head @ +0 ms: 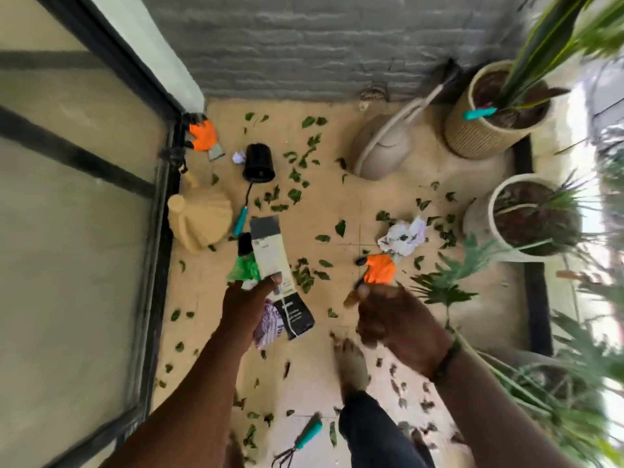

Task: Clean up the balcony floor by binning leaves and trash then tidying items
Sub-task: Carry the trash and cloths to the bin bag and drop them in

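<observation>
From the head view, the left hand point(248, 298) pinches a loose bundle of flattened cream-and-black cardboard packaging point(273, 261) and green plastic wrapper point(243, 269) above the leaf-strewn tan floor point(341, 201), so pieces may slip; the right hand point(395, 319) looks loosely curled, its contents unclear.

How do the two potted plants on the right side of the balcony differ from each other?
The far ribbed tan pot has a woven-looking ribbed wall; the near smooth white pot is plain. The tan pot holds tall, broad striped leaves, the white pot thin grassy ones. Only the tan pot has a teal-handled tool lying across its rim. Both stand upright, filled with dark soil, along the right edge.
</observation>
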